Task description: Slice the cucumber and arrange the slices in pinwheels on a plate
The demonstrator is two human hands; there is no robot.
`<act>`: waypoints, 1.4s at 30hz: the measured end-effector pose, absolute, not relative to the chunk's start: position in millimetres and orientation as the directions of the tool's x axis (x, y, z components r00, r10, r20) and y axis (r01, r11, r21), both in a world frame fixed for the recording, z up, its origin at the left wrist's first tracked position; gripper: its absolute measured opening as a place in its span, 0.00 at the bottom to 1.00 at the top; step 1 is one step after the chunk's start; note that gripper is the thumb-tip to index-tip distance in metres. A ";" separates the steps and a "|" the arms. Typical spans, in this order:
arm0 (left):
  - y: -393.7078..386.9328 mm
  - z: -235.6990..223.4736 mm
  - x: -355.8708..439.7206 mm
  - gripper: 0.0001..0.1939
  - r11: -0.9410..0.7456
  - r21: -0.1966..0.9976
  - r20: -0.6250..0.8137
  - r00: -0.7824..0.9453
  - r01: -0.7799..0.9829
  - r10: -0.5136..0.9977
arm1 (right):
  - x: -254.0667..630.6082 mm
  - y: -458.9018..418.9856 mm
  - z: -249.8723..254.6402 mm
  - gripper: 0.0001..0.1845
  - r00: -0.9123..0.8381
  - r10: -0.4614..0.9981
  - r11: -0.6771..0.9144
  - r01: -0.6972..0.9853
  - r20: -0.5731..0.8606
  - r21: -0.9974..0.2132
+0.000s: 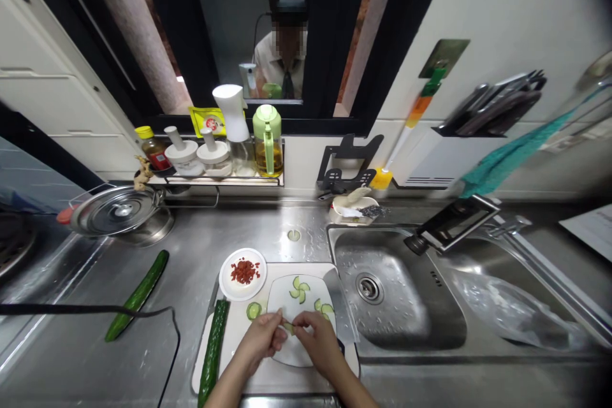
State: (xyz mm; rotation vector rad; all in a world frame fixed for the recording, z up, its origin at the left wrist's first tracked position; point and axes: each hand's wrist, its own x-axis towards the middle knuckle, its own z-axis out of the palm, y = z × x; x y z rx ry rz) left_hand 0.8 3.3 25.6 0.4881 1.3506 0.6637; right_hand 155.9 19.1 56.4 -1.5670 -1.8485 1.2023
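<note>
Over a white square plate (296,355), my left hand (264,336) and my right hand (316,339) meet, fingers pinched around a small thin cucumber slice (289,326) between them. On the plate, cut cucumber pieces (299,290) form a pinwheel, and further pieces (324,307) lie by my right fingers. A round stack of cucumber slices (254,311) sits on the cutting board (239,373) left of the plate. At the board's left side lies a whole cucumber (213,347). A white dish (228,293) holds small dark red bits. The cleaver (342,299) rests right of the plate, its handle partly hidden.
Another cucumber (138,296) lies on the steel counter, near a black cable (174,331). A lidded pot (119,211) stands back left. Behind, a rack carries seasoning jars (184,159) and an oil bottle (268,143). The sink (396,299) is right, beneath a knife holder (435,156).
</note>
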 end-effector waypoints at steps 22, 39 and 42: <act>6.3 13.1 21.4 0.06 0.483 0.834 -0.501 -0.001 0.267 0.865 | 176.1 -14.5 30.5 0.07 -0.064 0.935 -0.207 0.700 -0.349 -0.683; 1.6 32.0 31.3 0.07 0.278 0.568 -0.504 0.061 0.775 0.861 | 166.8 -26.4 43.6 0.09 -0.086 0.950 -0.035 0.927 -0.301 -0.374; 0.3 35.2 33.1 0.08 0.257 0.541 -0.503 0.064 0.801 0.862 | 164.0 -29.1 40.1 0.09 -0.096 0.957 -0.005 0.938 -0.275 -0.346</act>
